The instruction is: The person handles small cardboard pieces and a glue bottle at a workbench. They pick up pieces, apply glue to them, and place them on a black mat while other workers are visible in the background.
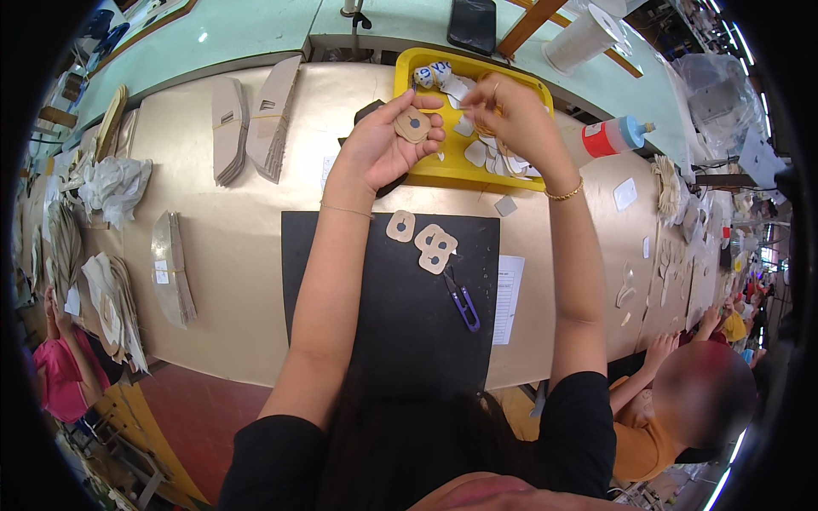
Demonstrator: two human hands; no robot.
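My left hand (pixel 383 145) is turned palm up, its fingers curled around a small stack of beige rounded-square patches (pixel 412 125), each with a dark round spot and a slit. Over the yellow tray (pixel 426 180), my right hand (pixel 515 115) is bent with fingers drawn together; its fingertips are blurred, so what they pinch is hidden. Loose pale pieces (pixel 479 155) lie in the tray under it. Several similar patches (pixel 436 248) rest on the black mat (pixel 383 298), one of them apart (pixel 400 226). Beside them lie purple thread snips (pixel 464 305).
Stacks of beige cut pieces (pixel 228 136) lie to the left. A red and blue bottle (pixel 615 136) and a white thread cone (pixel 584 38) stand at the far right. A printed sheet (pixel 509 298) sticks out beside the mat. Another person (pixel 648 426) sits at the right.
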